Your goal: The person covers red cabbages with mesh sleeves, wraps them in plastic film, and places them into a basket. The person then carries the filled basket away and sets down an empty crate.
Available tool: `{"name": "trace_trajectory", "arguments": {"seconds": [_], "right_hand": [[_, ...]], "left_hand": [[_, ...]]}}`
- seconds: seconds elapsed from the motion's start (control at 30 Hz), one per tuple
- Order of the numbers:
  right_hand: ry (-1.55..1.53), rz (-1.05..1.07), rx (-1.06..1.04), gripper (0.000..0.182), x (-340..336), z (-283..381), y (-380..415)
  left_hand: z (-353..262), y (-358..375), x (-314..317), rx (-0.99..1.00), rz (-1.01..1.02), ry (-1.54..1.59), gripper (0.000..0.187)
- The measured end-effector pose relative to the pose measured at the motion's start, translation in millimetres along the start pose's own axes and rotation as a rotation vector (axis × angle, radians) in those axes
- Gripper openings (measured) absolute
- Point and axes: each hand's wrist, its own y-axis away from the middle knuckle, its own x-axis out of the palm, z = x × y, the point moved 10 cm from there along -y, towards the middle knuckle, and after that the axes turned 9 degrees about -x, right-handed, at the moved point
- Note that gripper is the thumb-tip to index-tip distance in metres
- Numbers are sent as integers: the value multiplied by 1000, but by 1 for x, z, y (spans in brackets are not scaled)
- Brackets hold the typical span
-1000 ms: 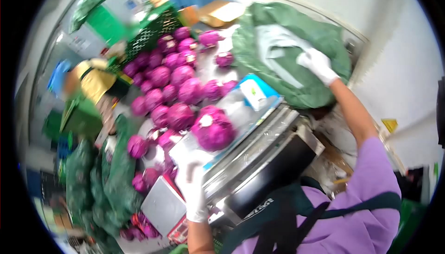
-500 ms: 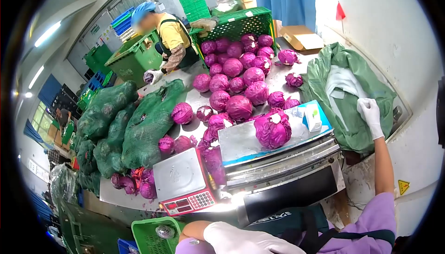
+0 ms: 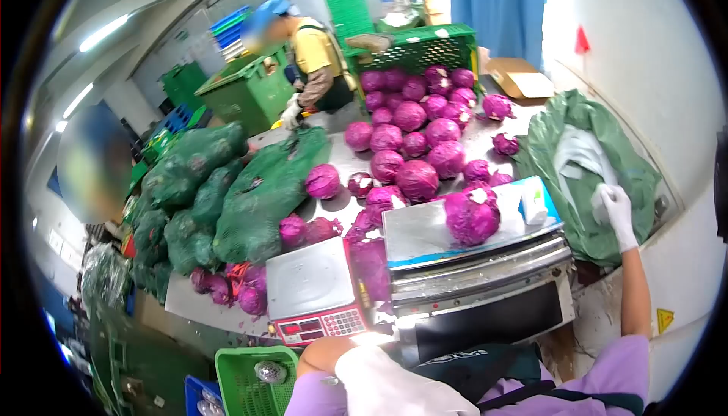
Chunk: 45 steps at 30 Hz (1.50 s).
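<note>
My right hand, in a white glove, is at the open green plastic bag on the right. Its fingers are curled closed, and I cannot make out what is in them. Close by inside the bag lies a whitish, sheet-like bundle. Low in the view, in front of my body, is my left hand, also white-gloved; its fingers are hidden. A trimmed red cabbage rests on the metal wrapping machine, beside a small white box.
Red cabbages spill from a tipped green crate across the table. A red-and-white scale stands left of the machine. Filled green net bags are piled at left. A green basket sits below. A co-worker stands across the table.
The view has shifted, moving the scene rightward. My right hand stays closed at the green bag, slightly lower. The co-worker's gloved hands have drawn in, and a blurred shape has appeared at far left.
</note>
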Motion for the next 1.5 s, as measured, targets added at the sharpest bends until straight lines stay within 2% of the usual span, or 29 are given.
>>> {"name": "trace_trajectory", "arguments": {"seconds": [0.13, 0.17, 0.23, 0.3, 0.37, 0.43, 0.5, 0.53, 0.57, 0.6, 0.63, 0.73, 0.83, 0.9, 0.97, 1.03, 1.1, 1.23, 1.43, 1.5], "right_hand": [[-60, 77, 88, 24, 5, -25, 10], [-129, 53, 60, 21, 5, -26, 12], [-81, 79, 47, 18, 5, -36, 16], [-41, 101, -2, 17, 9, -55, 19], [-9, 200, -8, 18, 16, -55, 19], [-71, 260, -31, 16, 25, -51, 14], [-163, 259, -120, 18, 28, -46, -1], [-170, 284, -155, 18, 31, -63, -9], [-200, 212, -66, 20, 26, -101, -24], [-232, 145, 25, 22, 21, -119, -47], [-259, 251, 53, 26, 15, -109, -61], [-157, 184, 37, 27, -16, -58, -73], [-100, 163, 29, 27, -29, -25, -78], [-86, 168, 16, 28, -29, -9, -81], [-89, 171, 11, 28, -26, 0, -78], [-95, 188, 10, 29, -20, 4, -74], [-105, 211, 6, 29, -10, 7, -67], [-119, 298, -19, 30, 17, -1, -35], [-77, 298, -1, 31, 13, 35, -7], [-75, 258, -3, 32, -1, 47, -11]], "left_hand": [[0, 22, 7, 33, -7, -82, 43], [3, 30, 6, 32, -53, -119, 44], [21, 52, -8, 39, -347, -219, 27], [46, 58, -12, -31, -469, -278, 35], [73, 52, -19, -95, -544, -323, 34], [100, 35, -14, -38, -578, -360, 29], [163, 8, 29, -429, -153, -748, 31], [154, 1, 30, -372, -224, -298, 35], [145, -2, 27, -283, -286, 147, 41], [142, 3, 20, -316, -335, 178, 35], [148, 10, 15, -312, -415, 302, 37], [150, 8, 16, -384, -364, 269, 35], [136, -8, 17, -271, -453, 127, 33], [129, -3, 12, -45, -639, 169, 32], [154, 11, 7, -184, -660, 71, 30], [189, 35, 10, -512, -654, 289, 27], [179, 62, -8, -435, -922, 240, 34], [208, 126, -17, -537, -1202, 253, 37], [208, 209, -21, -659, -1484, 144, 38], [211, 220, -28, -701, -1504, 106, 35]]}}
